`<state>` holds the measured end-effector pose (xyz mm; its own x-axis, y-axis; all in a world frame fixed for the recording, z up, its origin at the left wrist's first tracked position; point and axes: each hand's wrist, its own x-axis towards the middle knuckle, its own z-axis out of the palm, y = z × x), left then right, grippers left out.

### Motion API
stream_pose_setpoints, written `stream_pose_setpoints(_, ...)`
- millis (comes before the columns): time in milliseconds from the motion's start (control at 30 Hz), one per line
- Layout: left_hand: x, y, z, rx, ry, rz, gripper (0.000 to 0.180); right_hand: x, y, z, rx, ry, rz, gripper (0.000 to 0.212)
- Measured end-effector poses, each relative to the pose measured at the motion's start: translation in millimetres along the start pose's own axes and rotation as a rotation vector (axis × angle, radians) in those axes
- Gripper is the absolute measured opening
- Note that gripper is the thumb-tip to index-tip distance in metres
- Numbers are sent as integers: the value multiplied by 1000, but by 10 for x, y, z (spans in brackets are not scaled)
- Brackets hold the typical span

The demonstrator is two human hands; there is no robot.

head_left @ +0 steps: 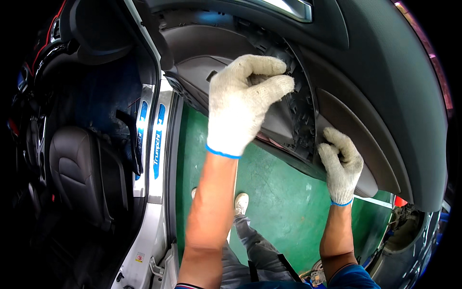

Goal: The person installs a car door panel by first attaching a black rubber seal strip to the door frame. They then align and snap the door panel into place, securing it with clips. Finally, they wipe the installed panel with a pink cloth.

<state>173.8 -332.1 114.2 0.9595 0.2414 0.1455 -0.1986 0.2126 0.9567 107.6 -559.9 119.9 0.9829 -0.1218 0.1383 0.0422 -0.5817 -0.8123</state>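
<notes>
My left hand point(238, 91), in a white knit glove with a blue cuff, is raised in front of a car door panel point(197, 38). Its thumb and index finger are bent and apart, with nothing visible between them. Their tips are nearest a black ribbed plastic strip point(303, 91) that curves along the panel. My right hand point(342, 166), gloved the same way, is by the lower end of that strip, beside the grey-brown armrest section point(356, 144). Its fingers are curled, with a gap between thumb and forefinger. Whether either hand touches the panel is unclear.
To the left are the white door sill point(156, 144) with blue-marked plates and a dark leather seat point(82, 168). A chrome door handle point(288, 7) is at the top. Below, the green floor point(269, 192) shows with my white shoe point(241, 203).
</notes>
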Motion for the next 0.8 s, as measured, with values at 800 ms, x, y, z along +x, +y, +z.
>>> stream_pose_setpoints(800, 399, 204, -232, 246, -285, -95, 30, 214, -162, 111, -166, -266, -120, 53)
